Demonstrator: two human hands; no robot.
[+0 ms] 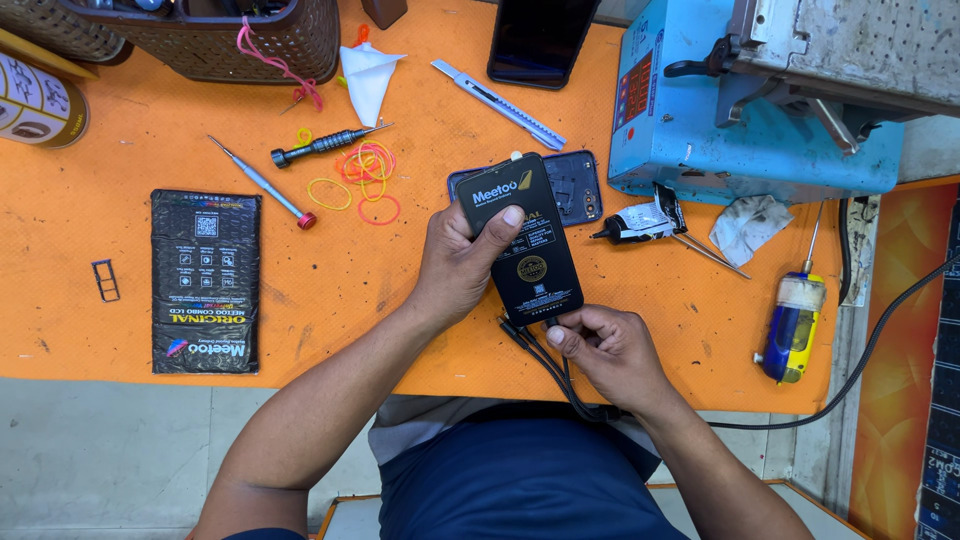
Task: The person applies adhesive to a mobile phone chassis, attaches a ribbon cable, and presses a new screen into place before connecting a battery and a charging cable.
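My left hand [455,265] grips the flat black screen panel [522,238] near the orange surface's [330,290] front edge; my right hand [608,350] pinches the black cable [560,375] below it. Tugging could strain the connector.

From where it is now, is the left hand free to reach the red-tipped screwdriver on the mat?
Probably not yet: the left hand is gripping the black phone screen. The red-tipped screwdriver lies on open orange mat, with nothing in between.
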